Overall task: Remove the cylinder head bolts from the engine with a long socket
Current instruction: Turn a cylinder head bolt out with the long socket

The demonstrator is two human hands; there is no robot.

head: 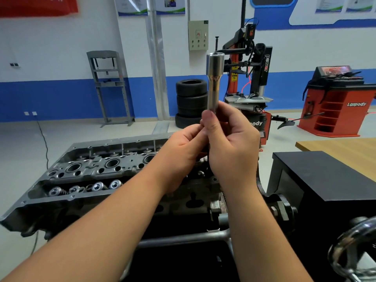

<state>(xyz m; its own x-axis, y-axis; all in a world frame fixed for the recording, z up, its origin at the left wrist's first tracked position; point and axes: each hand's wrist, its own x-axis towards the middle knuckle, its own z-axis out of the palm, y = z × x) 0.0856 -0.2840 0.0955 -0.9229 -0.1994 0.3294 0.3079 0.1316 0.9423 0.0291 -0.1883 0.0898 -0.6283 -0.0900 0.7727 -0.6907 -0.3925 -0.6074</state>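
The right hand's fingers (pixel 210 119) are curling round the lower end of the long socket (pixel 214 82), clamping it upright with its wider end pointing at the ceiling. The left hand (pixel 183 151) is sitting just beside and slightly under the right hand (pixel 232 143), its fingers bunching in toward the bottom of the tool — whether they are pinching the socket itself or a bolt drawn out with it, I cannot tell, because the right hand is covering that spot.

Both hands are being held up in the air, well above the cylinder head (pixel 91 171), which is lying open below them on the engine stand (pixel 183 239), valve springs (pixel 81 188) and bores showing. The socket is not touching the engine at all.

As for progress, I am judging it as somewhere mid-job at best: no ratchet or bar is visible on the socket, and I cannot make out from here which bolt holes are already empty — the hands are hiding part of the head. Off to the right a wooden tabletop (pixel 345 151) is standing, and tyres (pixel 191 102) are stacked against the wall.
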